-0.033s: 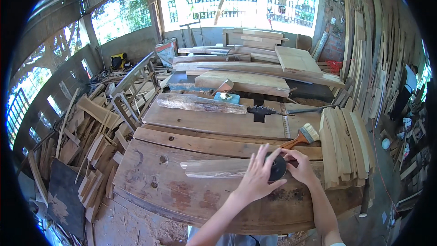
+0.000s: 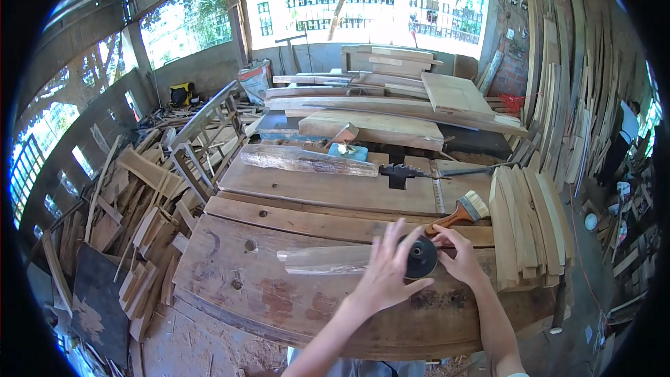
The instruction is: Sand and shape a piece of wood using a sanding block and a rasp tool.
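Note:
A round black backing pad (image 2: pixel 421 259) with a small hole at its centre is held above the workbench (image 2: pixel 293 311). My right hand (image 2: pixel 460 258) pinches its right edge between thumb and fingers. Spread and stretched out, the fingers of my left hand (image 2: pixel 384 272) are at the pad's left side, the thumb just below it. A pale wood strip (image 2: pixel 324 259) lies on the bench, its right end hidden behind my left hand. Beyond my right hand rests a brush (image 2: pixel 460 213) with a wooden handle and light bristles.
Stacked wood strips (image 2: pixel 527 227) lie on the bench's right side. Farther back are a rough plank (image 2: pixel 307 160), a toothed saw blade (image 2: pixel 401 171), a blue block (image 2: pixel 347 151) and piled boards (image 2: pixel 370 127). Scrap wood (image 2: pixel 150 230) heaps on the left; a person (image 2: pixel 627 132) is far right.
My left hand has shifted slightly left off the pad's face, so more of the pad and its centre hole shows. The right hand stays nearly in place.

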